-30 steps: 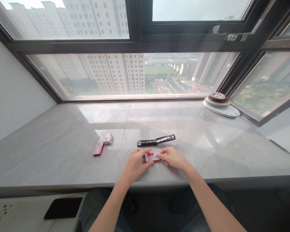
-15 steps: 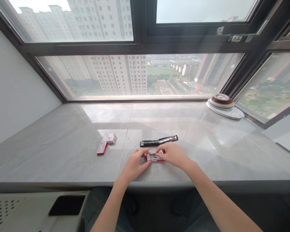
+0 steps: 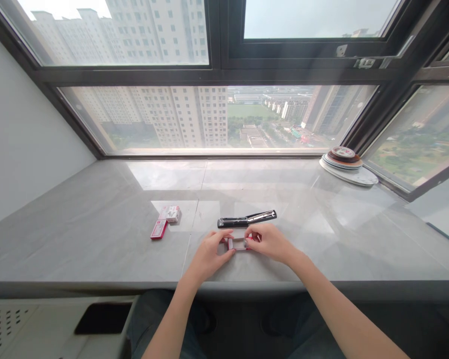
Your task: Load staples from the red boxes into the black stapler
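Observation:
My left hand (image 3: 211, 252) grips the left end of a small open red-and-white staple box (image 3: 239, 244) on the counter, thumb on the near side and fingers on the far side. My right hand (image 3: 267, 243) is closed in a pinch at the box's right end. A small grey bit, seemingly a strip of staples (image 3: 246, 241), shows at its fingertips, mostly hidden. Just beyond both hands lies a black stapler (image 3: 247, 219), opened out with its metal inside facing up. To the left rest a red-and-white box (image 3: 159, 230) and a pale pink-and-white box (image 3: 170, 214), touching each other.
The grey tiled counter (image 3: 97, 239) runs below a dark-framed window (image 3: 217, 75). A stack of round plates or lids (image 3: 344, 162) stands in the far right corner. Below the counter at left, a black flat object (image 3: 104, 318) lies on a pale surface.
My right fingertips have lifted slightly from over the box and drawn a little right. The dark-and-white piece seen inside the box is gone from there. My left hand stays on the box.

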Demonstrator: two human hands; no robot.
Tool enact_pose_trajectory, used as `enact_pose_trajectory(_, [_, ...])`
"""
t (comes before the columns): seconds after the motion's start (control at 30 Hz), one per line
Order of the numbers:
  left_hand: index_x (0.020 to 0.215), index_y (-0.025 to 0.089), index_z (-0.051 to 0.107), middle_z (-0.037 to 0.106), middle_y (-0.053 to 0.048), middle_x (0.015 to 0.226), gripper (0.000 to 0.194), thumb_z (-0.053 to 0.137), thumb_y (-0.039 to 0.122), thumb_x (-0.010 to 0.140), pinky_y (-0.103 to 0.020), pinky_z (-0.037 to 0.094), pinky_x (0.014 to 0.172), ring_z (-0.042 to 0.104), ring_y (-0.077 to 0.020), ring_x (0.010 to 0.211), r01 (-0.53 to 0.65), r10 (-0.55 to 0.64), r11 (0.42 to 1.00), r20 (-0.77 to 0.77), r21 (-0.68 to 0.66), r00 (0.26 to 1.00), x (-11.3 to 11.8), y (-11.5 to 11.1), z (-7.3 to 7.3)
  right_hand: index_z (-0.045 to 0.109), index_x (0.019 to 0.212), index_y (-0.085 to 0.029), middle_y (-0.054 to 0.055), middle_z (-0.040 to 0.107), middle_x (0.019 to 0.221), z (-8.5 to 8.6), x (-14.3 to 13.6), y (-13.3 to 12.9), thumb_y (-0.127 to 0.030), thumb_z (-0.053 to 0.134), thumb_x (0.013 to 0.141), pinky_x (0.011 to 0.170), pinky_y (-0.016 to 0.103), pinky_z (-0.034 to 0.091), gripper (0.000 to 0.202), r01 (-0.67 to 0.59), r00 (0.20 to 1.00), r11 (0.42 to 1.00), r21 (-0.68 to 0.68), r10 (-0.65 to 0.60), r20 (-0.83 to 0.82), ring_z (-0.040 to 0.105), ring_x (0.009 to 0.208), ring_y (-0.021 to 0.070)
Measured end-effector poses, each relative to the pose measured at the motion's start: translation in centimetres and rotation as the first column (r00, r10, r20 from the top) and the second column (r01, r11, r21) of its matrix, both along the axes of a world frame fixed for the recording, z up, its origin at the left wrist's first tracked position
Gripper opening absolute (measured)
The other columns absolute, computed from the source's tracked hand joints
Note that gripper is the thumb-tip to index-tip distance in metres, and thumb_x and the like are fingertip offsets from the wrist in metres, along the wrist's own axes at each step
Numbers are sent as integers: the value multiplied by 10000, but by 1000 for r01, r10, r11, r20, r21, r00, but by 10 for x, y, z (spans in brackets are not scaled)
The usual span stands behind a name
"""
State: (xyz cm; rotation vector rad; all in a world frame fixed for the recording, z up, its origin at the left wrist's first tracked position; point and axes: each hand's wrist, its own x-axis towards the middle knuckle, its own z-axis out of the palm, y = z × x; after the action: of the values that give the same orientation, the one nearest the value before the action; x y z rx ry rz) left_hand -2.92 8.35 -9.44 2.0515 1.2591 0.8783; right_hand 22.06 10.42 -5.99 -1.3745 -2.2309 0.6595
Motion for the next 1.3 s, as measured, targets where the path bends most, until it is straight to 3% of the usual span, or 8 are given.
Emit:
enact_pose_trajectory(0.1, [1397,386,577,697,5,1187,552,703,239,880,-346,521,1020,659,-203,1094,13,-13,1000,6,1,1000,0,-2,2,751,970,-228,-20,631,709,-11,23,-9,-357,602,930,633,259,399,201,82,988,995,-59,-89,-123,538,650,138])
enact_pose_trajectory(0.27, [1354,349,613,689,-19,1196,456,697,324,906,-359,514,993,637,-222,1114,-41,41,998,15,45,999,1,-1,6,694,1298,-255,-17,644,783,-18,40,-17,-461,693,885,651,273,428,462,94,988,984,-150,-111,-110,554,676,153])
enact_pose_trajectory(0.5, [1147,281,697,715,-4,853,241,514,365,1014,-342,496,810,647,-196,792,-191,191,982,-27,7,981,21,-1,-4,775,1159,-321,-13,667,806,-12,10,-22,-421,685,899,672,273,413,293,18,998,995,-99,-23,-51,561,707,155])
enact_pose_trajectory(0.63, [1154,285,671,700,7,812,259,478,403,1025,-330,490,734,632,-184,713,-243,243,970,9,-6,970,21,1,-8,751,1243,-323,-11,655,795,-6,-3,-23,-505,729,870,647,273,402,415,55,996,993,-105,-63,-70,560,698,162])
enact_pose_trajectory(0.77, [1192,292,654,715,-52,1107,282,609,431,952,-418,491,946,640,-261,1061,-405,413,903,-27,142,911,4,29,-6,803,1128,-340,-8,637,788,-6,-12,-25,-531,685,919,660,270,395,307,64,994,997,-52,-68,-81,566,704,156])
enact_pose_trajectory(0.9, [1159,317,679,546,-51,1508,336,757,422,850,-581,272,1194,352,-352,1484,-328,347,935,-162,134,924,-6,58,-8,817,1008,-319,-10,643,777,-7,-19,-28,-459,624,980,683,271,401,240,11,997,1000,-10,-12,-79,573,702,149])
enact_pose_trajectory(1.03, [1101,323,672,507,-7,1557,234,710,438,900,-591,143,1252,273,-309,1548,-214,231,971,-185,107,955,-6,53,-15,785,1086,-279,11,675,829,-6,-22,-18,-423,576,1009,708,277,430,265,94,984,995,42,-86,-154,596,732,160])
enact_pose_trajectory(1.3, [1094,329,669,533,7,1533,206,703,418,912,-557,167,1266,305,-285,1543,-207,223,972,-169,110,960,-2,26,-18,789,1076,-252,21,696,833,-3,-34,18,-411,577,1000,725,277,423,276,81,995,994,72,-77,-60,618,749,169])
